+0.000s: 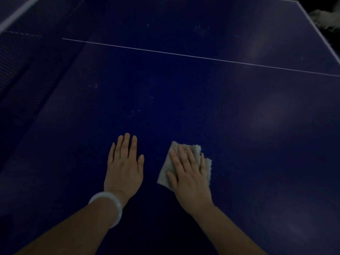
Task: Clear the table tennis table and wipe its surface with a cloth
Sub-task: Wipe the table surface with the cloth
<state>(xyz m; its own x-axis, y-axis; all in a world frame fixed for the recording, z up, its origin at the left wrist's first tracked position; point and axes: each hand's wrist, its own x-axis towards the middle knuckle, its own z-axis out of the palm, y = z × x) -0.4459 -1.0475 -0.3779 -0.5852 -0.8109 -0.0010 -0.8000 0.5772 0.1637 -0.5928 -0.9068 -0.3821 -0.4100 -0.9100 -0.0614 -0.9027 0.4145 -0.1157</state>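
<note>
**Both hands flat on the blue table, the right one on the cloth**

We see the dark blue table tennis table [184, 100] from above in dim light. Our left hand [124, 165] lies flat on the bare surface, fingers straight and close together, holding nothing; a pale bangle [108, 206] circles its wrist. Just to its right, our right hand [189, 173] presses down on a folded pale cloth [164, 174], fingers straight and slightly spread over it. The cloth lies on the near part of the table, its edges showing to the left of and beyond the fingers. A thin white line [184, 54] crosses the table farther off. The net [20, 57] runs along the far left, and faint specks dot the surface between it and the hands.
</note>
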